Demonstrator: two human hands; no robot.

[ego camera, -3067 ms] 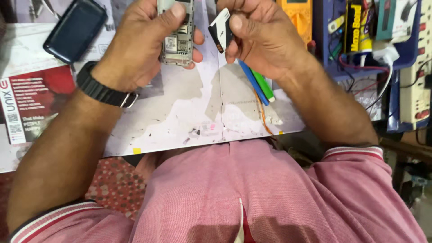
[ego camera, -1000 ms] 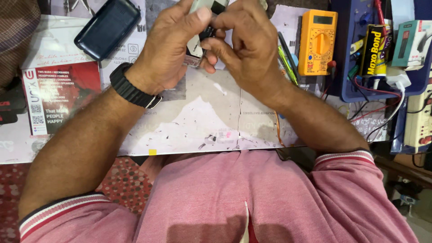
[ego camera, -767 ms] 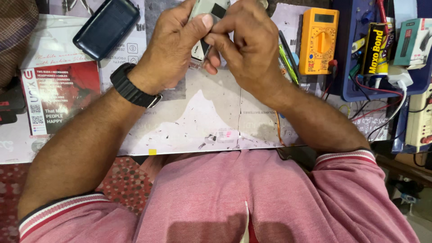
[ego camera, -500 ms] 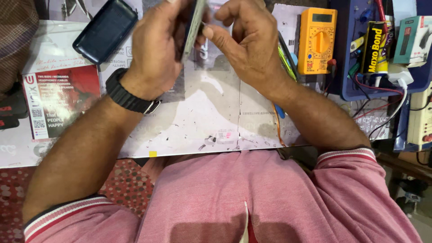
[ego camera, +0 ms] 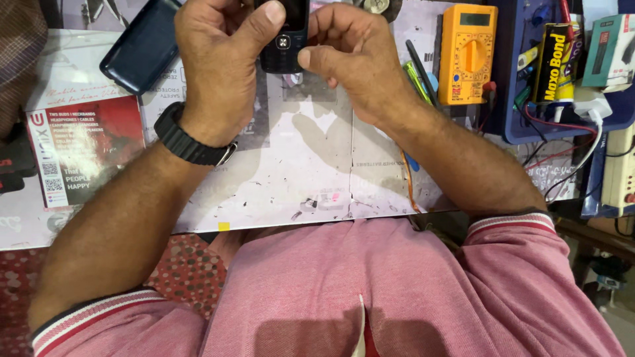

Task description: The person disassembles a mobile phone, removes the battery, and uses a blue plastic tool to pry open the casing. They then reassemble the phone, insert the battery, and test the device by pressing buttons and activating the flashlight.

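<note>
A small dark keypad phone (ego camera: 284, 41) is held face up between both hands at the top of the view, over the white work mat (ego camera: 297, 172). My left hand (ego camera: 218, 59), with a black watch on the wrist, grips its left side, thumb on the upper edge. My right hand (ego camera: 360, 59) grips the right side, thumb pressing near the keypad. The phone's top runs out of frame.
A dark blue case (ego camera: 142, 46) lies at upper left above a red printed leaflet (ego camera: 83, 152). An orange multimeter (ego camera: 468, 53) stands right of the hands, screwdrivers (ego camera: 418, 73) beside it. A blue tray (ego camera: 562, 73) with tools, a glue tube and wires sits far right.
The phone has been turned over: earlier its open back and a small part were handled, then it was edge-on, now its front keypad faces up in both hands.
</note>
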